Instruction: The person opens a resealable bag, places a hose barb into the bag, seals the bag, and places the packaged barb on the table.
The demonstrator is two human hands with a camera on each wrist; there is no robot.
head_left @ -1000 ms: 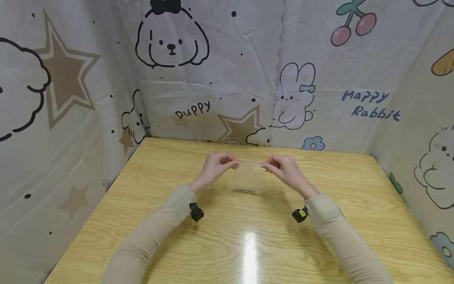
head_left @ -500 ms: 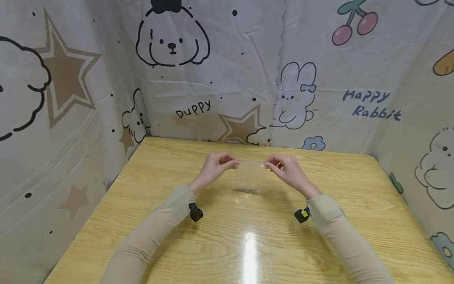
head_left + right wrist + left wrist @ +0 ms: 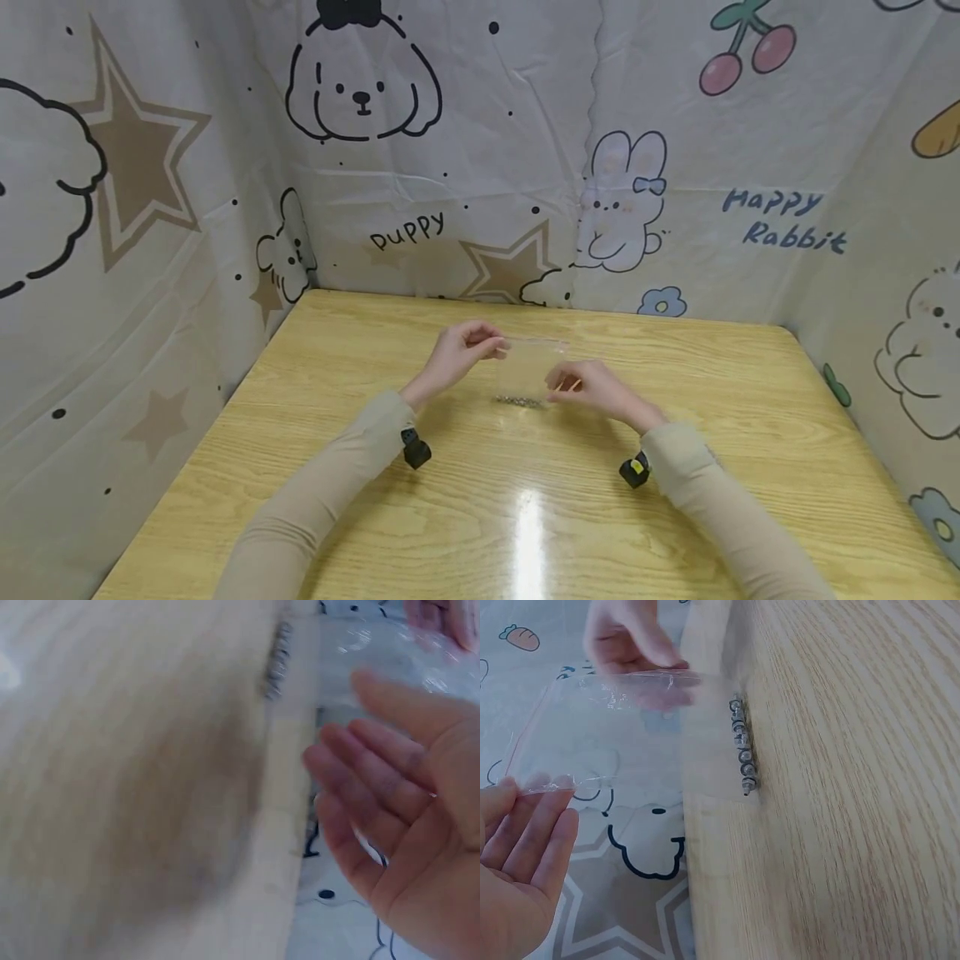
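Observation:
A clear zip bag [image 3: 523, 365] hangs upright over the table, its top edge level. Small shiny metal pieces [image 3: 744, 750], perhaps screws or beads, lie in a row along its bottom. My left hand [image 3: 459, 350] pinches the bag's upper left corner between thumb and fingers. By the bag's lower right side is my right hand [image 3: 596, 388]. Its fingers are loosely bent, with thumb and fingers apart in the right wrist view, and they hold nothing. Whether its fingertips touch the bag's edge I cannot tell; the hand is blurred.
The wood-grain table [image 3: 420, 533] spreads out under both arms. A printed cloth [image 3: 465, 150] with cartoon animals hangs behind and along both sides. Each wrist carries a small black camera [image 3: 416, 450].
My right hand has let go of the bag's upper right corner and moved down along its right side. The left hand keeps its pinch and has hardly moved.

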